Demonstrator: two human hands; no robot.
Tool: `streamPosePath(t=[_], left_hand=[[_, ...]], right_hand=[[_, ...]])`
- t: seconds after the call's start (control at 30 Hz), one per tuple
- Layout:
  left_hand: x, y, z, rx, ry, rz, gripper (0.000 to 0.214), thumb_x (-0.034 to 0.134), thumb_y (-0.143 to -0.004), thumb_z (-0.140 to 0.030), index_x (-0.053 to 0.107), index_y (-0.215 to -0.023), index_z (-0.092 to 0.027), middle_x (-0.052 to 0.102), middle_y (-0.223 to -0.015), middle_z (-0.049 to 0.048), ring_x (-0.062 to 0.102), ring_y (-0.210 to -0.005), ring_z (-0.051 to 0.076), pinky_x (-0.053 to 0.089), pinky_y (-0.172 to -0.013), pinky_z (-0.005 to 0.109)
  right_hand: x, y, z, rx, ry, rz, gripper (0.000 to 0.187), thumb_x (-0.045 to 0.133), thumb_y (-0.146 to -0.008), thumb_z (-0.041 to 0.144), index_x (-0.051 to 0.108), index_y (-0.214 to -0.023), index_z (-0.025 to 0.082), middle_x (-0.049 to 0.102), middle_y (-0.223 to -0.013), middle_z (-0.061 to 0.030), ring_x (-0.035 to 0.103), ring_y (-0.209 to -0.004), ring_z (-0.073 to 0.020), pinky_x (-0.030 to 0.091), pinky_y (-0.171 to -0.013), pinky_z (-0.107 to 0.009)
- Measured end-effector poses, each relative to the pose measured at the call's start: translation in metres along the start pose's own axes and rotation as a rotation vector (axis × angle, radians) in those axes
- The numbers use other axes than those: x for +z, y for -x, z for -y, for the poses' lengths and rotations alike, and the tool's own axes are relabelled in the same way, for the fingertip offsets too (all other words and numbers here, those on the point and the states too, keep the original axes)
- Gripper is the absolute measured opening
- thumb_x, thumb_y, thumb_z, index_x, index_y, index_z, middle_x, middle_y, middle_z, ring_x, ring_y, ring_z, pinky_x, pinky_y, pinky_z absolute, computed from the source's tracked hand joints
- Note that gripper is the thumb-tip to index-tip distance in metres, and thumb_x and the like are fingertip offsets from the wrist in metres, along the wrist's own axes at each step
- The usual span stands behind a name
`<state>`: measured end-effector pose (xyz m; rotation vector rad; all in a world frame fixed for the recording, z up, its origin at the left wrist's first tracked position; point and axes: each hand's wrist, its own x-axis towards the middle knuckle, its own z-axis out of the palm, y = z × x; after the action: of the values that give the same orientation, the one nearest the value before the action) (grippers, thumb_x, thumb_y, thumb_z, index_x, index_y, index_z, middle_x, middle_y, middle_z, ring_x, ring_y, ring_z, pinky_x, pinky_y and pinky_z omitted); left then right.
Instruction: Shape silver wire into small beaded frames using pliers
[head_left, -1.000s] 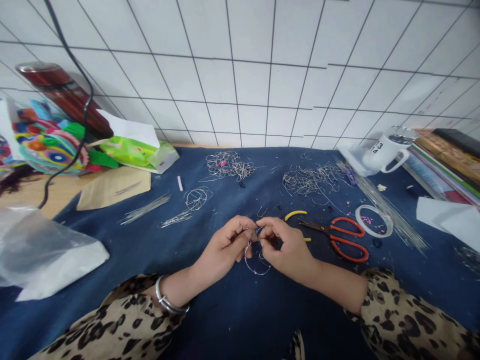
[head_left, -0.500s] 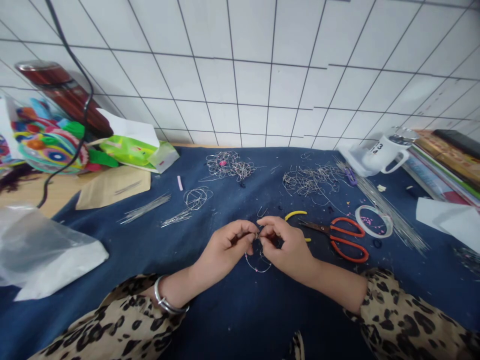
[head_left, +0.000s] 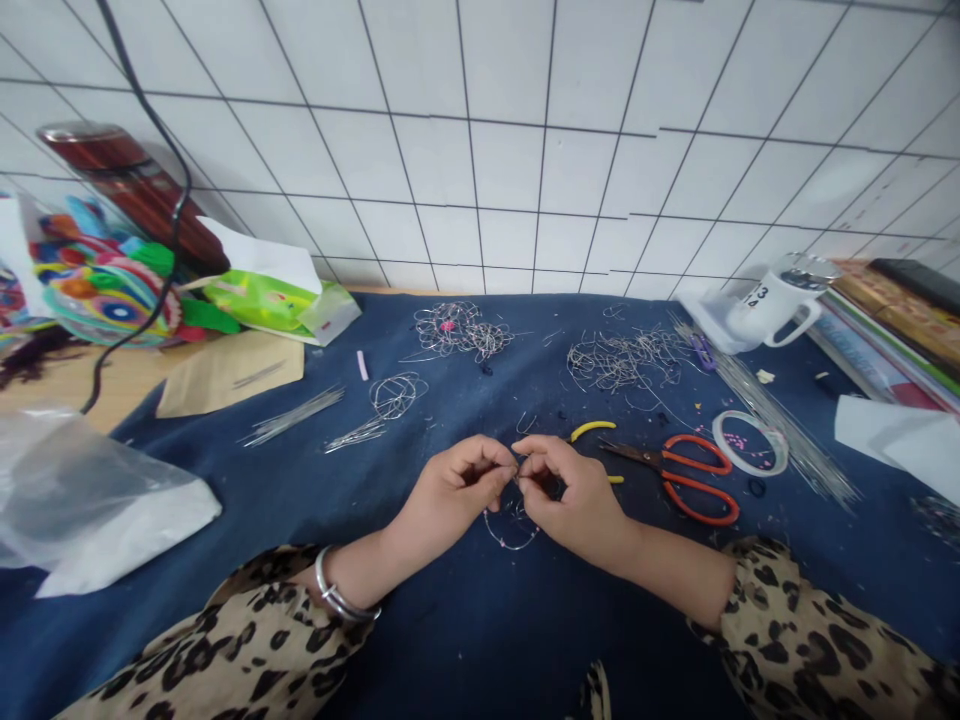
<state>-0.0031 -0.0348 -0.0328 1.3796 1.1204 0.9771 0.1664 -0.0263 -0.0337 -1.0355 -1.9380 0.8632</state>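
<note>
My left hand point(head_left: 450, 497) and my right hand point(head_left: 576, 497) meet at the middle of the blue cloth point(head_left: 465, 640), fingertips pinched together. Between them they hold a thin wire loop piece point(head_left: 510, 528) with small pink beads; its loops hang below the fingers toward me. A silver bangle point(head_left: 339, 597) sits on my left wrist. Both forearms wear leopard-print sleeves.
Orange-handled scissors point(head_left: 686, 472) and a yellow-handled tool point(head_left: 592, 430) lie right of my hands. Tangled wire piles point(head_left: 622, 360), finished wire loops point(head_left: 457, 330), straight wire bundles point(head_left: 292, 415), a tape roll point(head_left: 748, 442), a white mug point(head_left: 776, 298), books, a plastic bag point(head_left: 90, 510) and colourful items surround them.
The hands have closed in slightly on the wire piece, and the hanging loop looks smaller and more tucked under the fingers. Nothing else on the cloth has moved.
</note>
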Motion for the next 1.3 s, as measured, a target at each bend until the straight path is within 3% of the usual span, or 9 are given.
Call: streamPosePath(t=[0.3,0.43,0.53,0.6,0.7,1.0,1.3], left_hand=[[0.001,0.0,-0.002,-0.002,0.074,-0.012,0.002,0.056,-0.08,-0.015,0.057,-0.079,-0.014,0.056,-0.069,-0.0014,0.047,-0.047,0.004,0.039,-0.046,0.016],[-0.002,0.0,0.0,0.009,0.092,-0.037,0.002,0.058,-0.08,-0.016,0.058,-0.081,-0.014,0.057,-0.07,-0.001,0.046,-0.048,0.004,0.038,-0.046,0.016],[-0.004,-0.001,0.001,0.006,0.085,-0.074,0.004,0.06,-0.08,-0.018,0.058,-0.081,-0.015,0.056,-0.068,-0.0016,0.045,-0.047,0.004,0.037,-0.046,0.017],[-0.005,-0.002,0.0,0.006,0.083,-0.082,0.006,0.061,-0.079,-0.02,0.058,-0.081,-0.015,0.054,-0.064,-0.0025,0.045,-0.047,0.004,0.037,-0.046,0.017],[-0.006,-0.002,-0.002,0.0,0.079,-0.09,0.007,0.061,-0.08,-0.022,0.058,-0.081,-0.015,0.051,-0.058,-0.0037,0.045,-0.047,0.005,0.037,-0.046,0.017],[-0.007,-0.001,-0.005,0.009,0.088,-0.115,0.008,0.06,-0.08,-0.024,0.059,-0.082,-0.016,0.05,-0.056,-0.0034,0.044,-0.048,0.007,0.036,-0.048,0.019],[-0.007,0.0,-0.004,0.007,0.095,-0.148,0.008,0.061,-0.08,-0.023,0.06,-0.082,-0.015,0.052,-0.064,-0.0019,0.046,-0.058,0.008,0.039,-0.055,0.019]], right_hand=[[0.002,-0.001,0.005,-0.047,0.015,0.017,0.032,0.049,-0.075,0.007,0.052,-0.104,0.021,0.058,-0.069,0.0046,0.056,-0.061,-0.0081,0.045,-0.064,-0.02],[-0.015,-0.005,0.003,-0.05,0.095,0.055,0.029,0.053,-0.079,0.015,0.052,-0.107,0.022,0.062,-0.076,0.003,0.058,-0.066,-0.0092,0.047,-0.068,-0.021],[-0.041,-0.011,-0.005,-0.043,0.323,0.082,0.021,0.051,-0.084,0.024,0.055,-0.104,0.02,0.064,-0.086,-0.0016,0.058,-0.074,-0.0124,0.047,-0.073,-0.026],[-0.057,-0.015,-0.012,-0.074,0.569,0.113,0.021,0.051,-0.085,0.027,0.058,-0.102,0.019,0.063,-0.097,-0.006,0.055,-0.092,-0.0195,0.044,-0.084,-0.035],[-0.069,-0.019,-0.02,-0.134,0.77,0.326,0.035,0.06,-0.079,0.037,0.057,-0.108,0.018,0.061,-0.106,-0.0083,0.049,-0.103,-0.0256,0.041,-0.088,-0.041],[-0.079,-0.02,-0.021,-0.105,0.979,0.401,0.048,0.06,-0.077,0.043,0.052,-0.119,0.022,0.054,-0.112,-0.012,0.045,-0.104,-0.0276,0.039,-0.082,-0.04],[-0.064,-0.016,-0.013,-0.109,1.124,0.382,0.021,0.05,-0.077,0.029,0.058,-0.091,0.016,0.053,-0.085,-0.0109,0.046,-0.086,-0.0259,0.037,-0.073,-0.036]])
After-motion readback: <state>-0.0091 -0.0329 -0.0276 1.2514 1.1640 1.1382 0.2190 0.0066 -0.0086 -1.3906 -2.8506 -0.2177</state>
